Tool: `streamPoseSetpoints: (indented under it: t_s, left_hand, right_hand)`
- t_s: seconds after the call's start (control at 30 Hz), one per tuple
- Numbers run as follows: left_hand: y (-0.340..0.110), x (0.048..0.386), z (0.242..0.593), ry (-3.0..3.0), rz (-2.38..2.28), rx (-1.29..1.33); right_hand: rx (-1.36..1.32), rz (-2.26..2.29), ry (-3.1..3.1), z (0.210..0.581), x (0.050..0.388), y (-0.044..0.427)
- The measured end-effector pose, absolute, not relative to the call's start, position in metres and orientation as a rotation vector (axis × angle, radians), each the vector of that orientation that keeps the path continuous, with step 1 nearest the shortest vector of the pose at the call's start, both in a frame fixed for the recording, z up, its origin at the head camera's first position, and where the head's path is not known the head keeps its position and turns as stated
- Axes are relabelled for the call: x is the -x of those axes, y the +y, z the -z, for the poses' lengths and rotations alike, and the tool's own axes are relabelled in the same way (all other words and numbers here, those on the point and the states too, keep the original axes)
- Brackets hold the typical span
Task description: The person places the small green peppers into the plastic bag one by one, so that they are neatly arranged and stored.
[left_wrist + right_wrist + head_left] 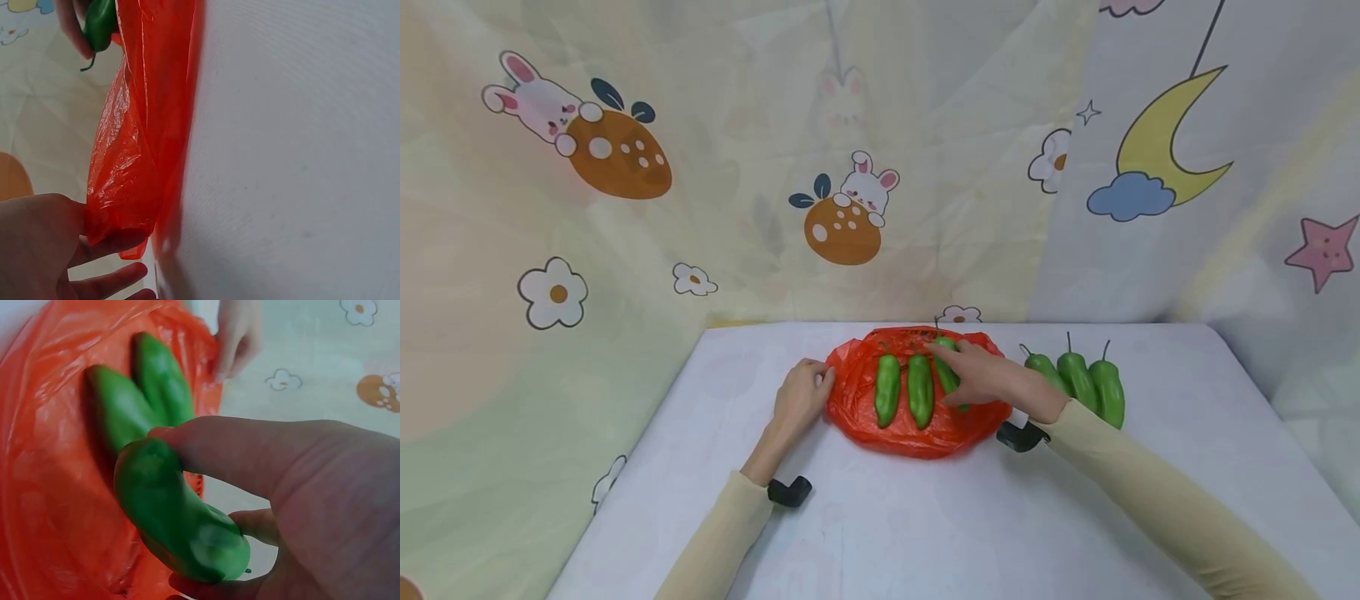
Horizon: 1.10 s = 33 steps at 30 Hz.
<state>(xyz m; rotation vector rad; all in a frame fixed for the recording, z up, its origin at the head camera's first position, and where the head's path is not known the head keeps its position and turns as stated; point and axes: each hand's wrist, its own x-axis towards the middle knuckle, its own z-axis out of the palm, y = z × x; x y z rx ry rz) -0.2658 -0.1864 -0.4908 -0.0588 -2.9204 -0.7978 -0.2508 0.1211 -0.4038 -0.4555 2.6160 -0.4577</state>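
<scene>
A red plastic bag (850,417) lies spread on the white table, with two green peppers (887,392) (119,403) on it. My left hand (801,396) pinches the bag's left edge between thumb and fingers; the left wrist view shows the red film (125,187) held by the hand (44,244). Over the bag's right part, my right hand (981,375) grips a third green pepper (946,375). In the right wrist view that pepper (181,519) is between the thumb and fingers of the hand (312,494), beside the other two.
Several more green peppers (1108,392) lie side by side right of the bag, partly behind my right forearm. The white table (925,533) reaches back to a patterned curtain (962,167) with rabbits, flowers and a moon.
</scene>
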Motion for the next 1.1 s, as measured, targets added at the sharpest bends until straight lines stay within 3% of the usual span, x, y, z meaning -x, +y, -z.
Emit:
streamPoseSetpoints:
  t_s: [0.6,1.1]
  left_hand:
    - [-0.189,0.263,0.490,-2.912,0.800,0.040]
    - [-0.190,0.262,0.491,-2.911,0.796,0.071]
  right_hand:
    - [0.324,0.375,2.677,0.438,0.255,0.111]
    - [0.237,0.259,2.725,0.443,0.255,0.100]
